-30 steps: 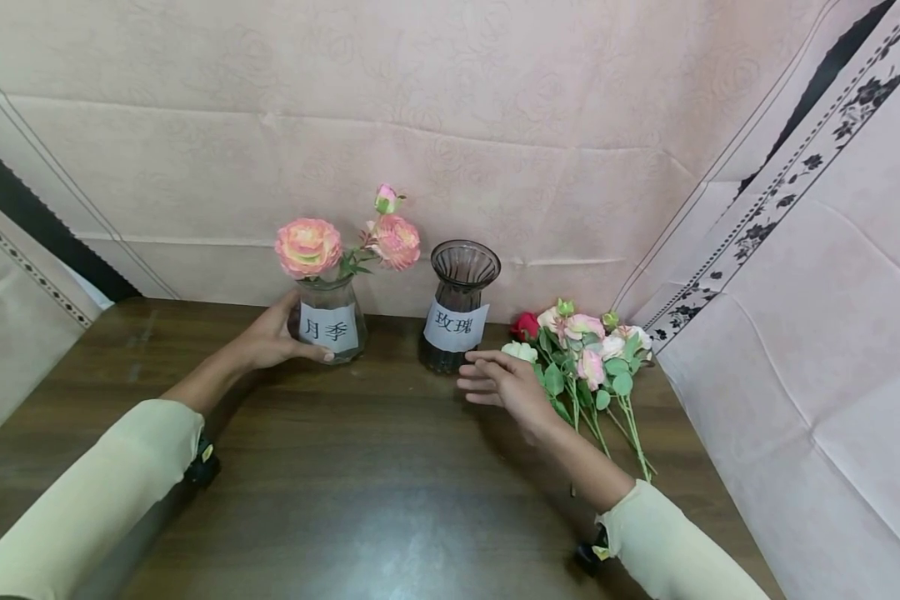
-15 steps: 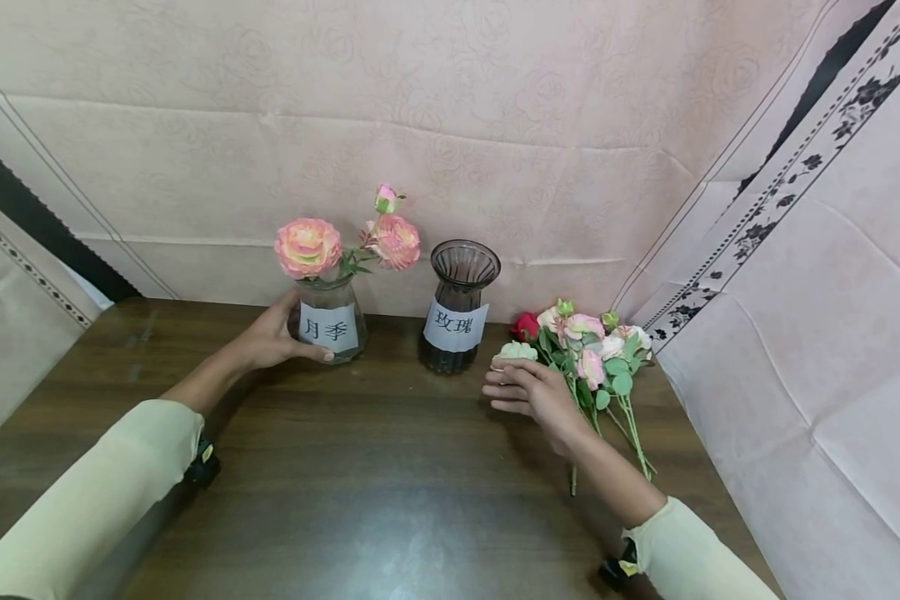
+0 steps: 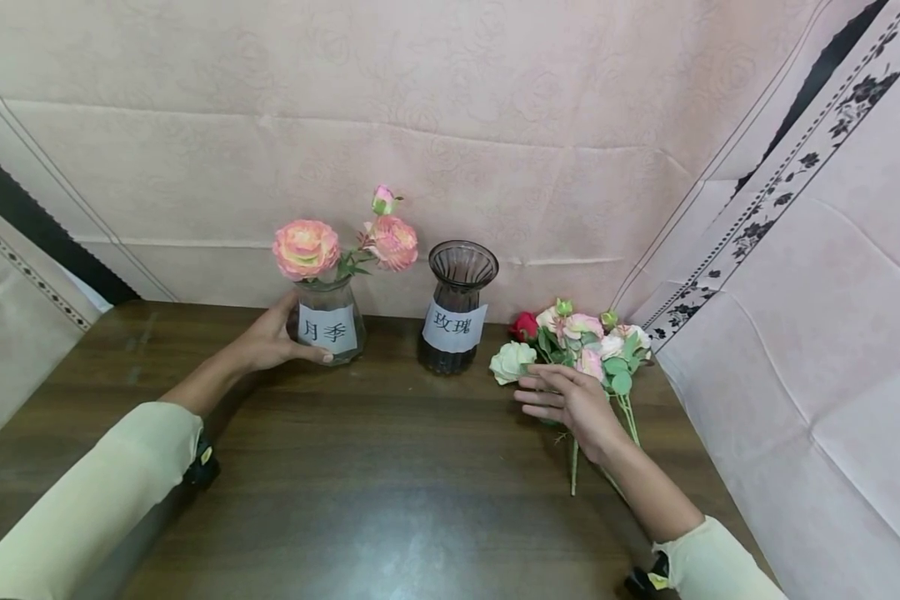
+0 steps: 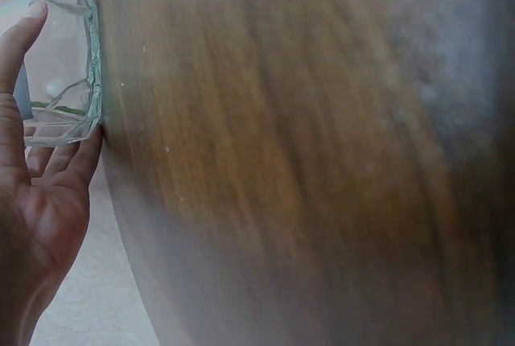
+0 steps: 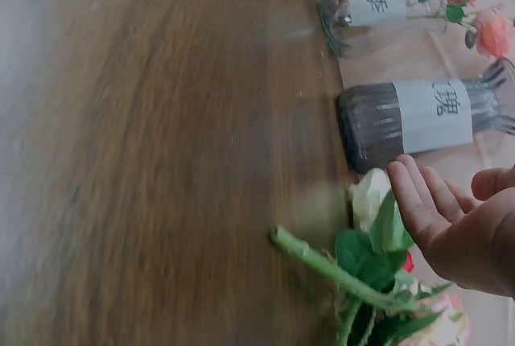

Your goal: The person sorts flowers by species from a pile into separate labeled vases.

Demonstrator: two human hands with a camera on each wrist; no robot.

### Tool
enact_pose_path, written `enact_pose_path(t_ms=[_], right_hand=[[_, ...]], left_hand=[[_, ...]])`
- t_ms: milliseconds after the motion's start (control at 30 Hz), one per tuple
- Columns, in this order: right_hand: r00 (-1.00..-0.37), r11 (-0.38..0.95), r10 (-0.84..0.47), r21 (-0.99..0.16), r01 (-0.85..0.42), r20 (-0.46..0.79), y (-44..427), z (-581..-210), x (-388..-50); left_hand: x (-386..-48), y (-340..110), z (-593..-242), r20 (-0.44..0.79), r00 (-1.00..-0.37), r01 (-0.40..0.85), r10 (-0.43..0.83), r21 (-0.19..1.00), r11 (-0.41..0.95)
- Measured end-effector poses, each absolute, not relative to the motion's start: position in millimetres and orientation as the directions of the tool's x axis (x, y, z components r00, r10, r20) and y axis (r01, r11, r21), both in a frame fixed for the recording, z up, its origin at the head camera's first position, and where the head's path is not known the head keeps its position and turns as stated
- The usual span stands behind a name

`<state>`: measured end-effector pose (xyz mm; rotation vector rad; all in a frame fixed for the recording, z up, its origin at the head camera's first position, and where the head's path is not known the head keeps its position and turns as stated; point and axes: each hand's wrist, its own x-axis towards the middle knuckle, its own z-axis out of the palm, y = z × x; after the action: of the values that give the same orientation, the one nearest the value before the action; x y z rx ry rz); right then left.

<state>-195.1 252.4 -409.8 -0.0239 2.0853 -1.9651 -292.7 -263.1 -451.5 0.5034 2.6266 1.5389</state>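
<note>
My left hand (image 3: 273, 340) holds a clear glass vase (image 3: 354, 354), its thumb across the front and the other fingers behind. In the left wrist view, thumb and fingers span the vase's lower part (image 4: 72, 40). Pink-orange flowers (image 3: 307, 249) stand in it, and a white paper label covers its front. A dark glass vase (image 3: 446, 360), labelled too, stands upright to its right. My right hand (image 3: 577, 410) hovers with fingers extended over loose stems, near a white rose (image 3: 512, 363). In the right wrist view, that hand (image 5: 475, 237) holds nothing and partly hides the flowers.
A pile of artificial flowers (image 3: 583, 327), pink, white and red with green stems, lies at the table's right rear. Pale cloth (image 3: 450, 83) hangs behind the brown wooden table (image 3: 390, 467), with more cloth on both sides.
My right hand has moved right, away from the dark vase and over the flower stems, uncovering the white rose, which now sits slightly lower and further left. The left hand keeps its hold on the clear vase.
</note>
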Motion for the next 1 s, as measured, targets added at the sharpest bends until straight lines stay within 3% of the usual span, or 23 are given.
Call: enact_pose_path(t_ms=[1000], right_hand=[[-0.961, 0.111, -0.156, -0.971, 0.211, -0.227, 337.1, -417.8, -177.5]], left_hand=[[-292.6, -262.3, -451.6, 0.119, -0.948, 0.248, 0.296, 0.859, 0.448]])
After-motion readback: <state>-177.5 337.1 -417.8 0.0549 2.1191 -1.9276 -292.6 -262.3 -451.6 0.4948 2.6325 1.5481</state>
